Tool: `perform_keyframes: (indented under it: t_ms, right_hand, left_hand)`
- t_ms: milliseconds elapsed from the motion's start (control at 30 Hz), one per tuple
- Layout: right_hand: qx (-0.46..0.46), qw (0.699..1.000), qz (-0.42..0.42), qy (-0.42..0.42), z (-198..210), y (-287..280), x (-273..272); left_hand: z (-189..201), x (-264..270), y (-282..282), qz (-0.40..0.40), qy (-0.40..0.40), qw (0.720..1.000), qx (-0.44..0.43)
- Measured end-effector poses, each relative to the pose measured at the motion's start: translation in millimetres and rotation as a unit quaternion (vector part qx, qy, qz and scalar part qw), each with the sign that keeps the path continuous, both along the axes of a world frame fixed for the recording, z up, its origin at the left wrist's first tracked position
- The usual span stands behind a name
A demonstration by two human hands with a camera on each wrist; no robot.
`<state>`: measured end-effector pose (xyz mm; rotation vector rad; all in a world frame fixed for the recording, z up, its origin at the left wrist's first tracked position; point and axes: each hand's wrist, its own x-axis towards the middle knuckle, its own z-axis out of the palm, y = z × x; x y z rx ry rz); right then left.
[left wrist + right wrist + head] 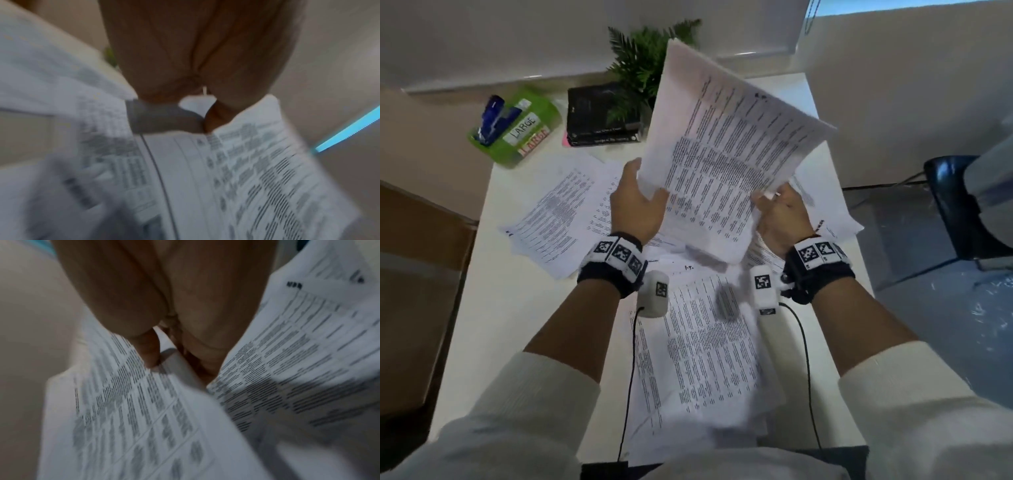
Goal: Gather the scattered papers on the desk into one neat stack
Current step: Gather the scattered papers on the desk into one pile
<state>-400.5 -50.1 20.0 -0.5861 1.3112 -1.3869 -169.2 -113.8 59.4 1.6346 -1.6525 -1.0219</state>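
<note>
Above the white desk [493, 308], the left hand [637, 202] and right hand [780, 212] each pinch a lower corner of a raised sheaf of printed papers [729, 147], thumbs over fingers, while loose sheets [558, 212] lie scattered below, so gathering seems roughly halfway.

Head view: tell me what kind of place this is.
Most likely an office or study desk: printed papers scattered over a white desk, a stack of black books, and a blue stapler.
</note>
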Motion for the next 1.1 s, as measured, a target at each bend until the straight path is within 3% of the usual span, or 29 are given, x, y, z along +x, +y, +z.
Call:
perform_keyframes:
  t_ms: [100, 167, 200, 300, 433, 500, 667, 800, 967, 1100]
  right_hand:
    - [0.085, 0.988, 0.118, 0.057, -9, 5, -4]
    - [0.142, 0.966, 0.133, 0.169, -23, 5, -15]
    - [0.176, 0.942, 0.131, 0.254, -30, 4, -24]
    - [0.26, 0.819, 0.128, 0.495, -45, 0, -50]
    - [0.341, 0.7, 0.199, 0.595, -52, -11, -79]
    - [0.358, 0.662, 0.231, 0.617, -54, -16, -84]
    - [0.369, 0.647, 0.211, 0.633, -61, -15, -82]
    - [0.394, 0.667, 0.209, 0.596, -60, -9, -84]
    - [0.457, 0.656, 0.165, 0.578, -52, 4, -82]
    - [0.451, 0.722, 0.076, 0.52, -53, 24, -75]
  left_hand:
    - [-14, 42, 25, -0.007, 0.054, 0.989, 0.137]
    - [-39, 73, 59, -0.001, 0.06, 0.98, 0.19]
    - [-59, 89, 78, -0.004, 0.036, 0.979, 0.203]
    - [-125, 128, 137, -0.004, -0.087, 0.961, 0.263]
    - [-124, 111, 195, -0.007, -0.17, 0.941, 0.292]
    - [-124, 102, 207, -0.016, -0.194, 0.939, 0.284]
    - [-123, 95, 209, -0.015, -0.186, 0.95, 0.251]
    - [-121, 96, 206, -0.011, -0.176, 0.955, 0.239]
    - [-121, 96, 205, -0.017, -0.177, 0.955, 0.238]
    - [-121, 95, 203, -0.029, -0.184, 0.954, 0.234]
